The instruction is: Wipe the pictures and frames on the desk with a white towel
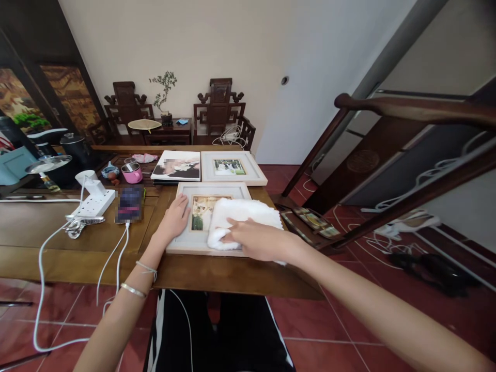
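Observation:
A pale picture frame (pixel 178 243) lies flat near the front edge of the wooden table, with a small photo showing in its middle. My left hand (pixel 179 214) rests on the frame's left side, fingers stretched out along the rim. A folded white cloth (pixel 248 212) covers the right part of this frame and some of the photo. My right hand (pixel 258 238) is closed on the cloth, pressing it against the frame; part of the fingers sink into the folds. Just behind lies a second picture frame (pixel 256 173), with a photo album (pixel 178 160) to its left.
On the table (pixel 155 263) at left are a phone (pixel 129 204) on a cable, a white power strip (pixel 95 201), a pink cup (pixel 132 173) and a dark kettle (pixel 75 150). A wooden chair (pixel 387 111) stands close at right. Cables trail over the red tiles.

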`<state>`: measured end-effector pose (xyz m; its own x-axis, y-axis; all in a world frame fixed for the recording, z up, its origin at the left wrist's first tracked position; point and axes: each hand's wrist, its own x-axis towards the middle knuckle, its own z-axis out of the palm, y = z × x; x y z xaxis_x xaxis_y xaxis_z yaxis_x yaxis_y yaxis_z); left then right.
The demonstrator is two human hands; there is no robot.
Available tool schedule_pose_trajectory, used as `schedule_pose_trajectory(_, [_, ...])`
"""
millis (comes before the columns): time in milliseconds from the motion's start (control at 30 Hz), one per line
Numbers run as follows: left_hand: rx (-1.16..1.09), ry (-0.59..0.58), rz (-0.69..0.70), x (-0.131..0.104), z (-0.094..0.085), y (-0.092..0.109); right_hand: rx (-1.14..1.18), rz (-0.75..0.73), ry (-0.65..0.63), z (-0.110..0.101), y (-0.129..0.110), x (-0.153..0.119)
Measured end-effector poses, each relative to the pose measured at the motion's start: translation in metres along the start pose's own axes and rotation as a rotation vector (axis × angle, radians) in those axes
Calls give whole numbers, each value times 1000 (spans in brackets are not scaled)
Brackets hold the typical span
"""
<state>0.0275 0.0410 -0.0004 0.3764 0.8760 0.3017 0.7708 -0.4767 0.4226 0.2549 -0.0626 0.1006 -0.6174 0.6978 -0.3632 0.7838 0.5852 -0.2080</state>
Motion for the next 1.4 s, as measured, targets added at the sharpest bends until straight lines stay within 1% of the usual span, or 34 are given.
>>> schedule_pose_trajectory(100, [-19, 22, -7, 2, 2, -1, 25, -41, 67, 2, -10, 3])
schedule_pose_trajectory(200, [-48, 52, 4, 3, 3, -3, 72, -173, 134, 7, -31, 16])
schedule_pose_trajectory(267, [-72, 64, 2, 4, 2, -4, 74, -233, 180, 9, -46, 25])
schedule_pose_trajectory(333, [-88, 63, 5, 4, 0, -4, 52, -230, 228, 10, -58, 33])
schedule_pose_trajectory(400, [-86, 62, 17, 4, -1, -3, 23, -209, 252, 12, -64, 37])
schedule_pose_trajectory(467, [-68, 56, 35, 3, -3, -1, 2, -203, 253, 15, -63, 36])
schedule_pose_trajectory(567, [-30, 29, 56, 1, -4, 1, 7, -195, 233, 19, -52, 26])
schedule_pose_trajectory(667, [-3, -4, 51, 0, -5, 2, 39, -160, 209, 19, -34, 4])
schedule_pose_trajectory(833, [29, -44, 31, -3, -6, 6, -7, 2, 127, 13, 0, -37])
schedule_pose_trajectory(933, [71, -68, 52, -5, -5, 10, -15, 48, 127, 13, 10, -48])
schedule_pose_trajectory(1033, [106, -71, 50, -5, -2, 10, -17, 18, 165, 14, 5, -41])
schedule_pose_trajectory(1167, [137, -58, 74, -3, 1, 4, 12, -114, 241, 18, -17, -13])
schedule_pose_trajectory(1267, [152, -66, 105, -2, 0, 0, 41, -189, 306, 23, -29, 8])
schedule_pose_trajectory(1333, [144, -69, 121, -1, -2, -2, 49, -214, 320, 26, -32, 13])
schedule_pose_trajectory(1400, [128, -61, 130, -1, -3, -3, 45, -214, 310, 27, -31, 7])
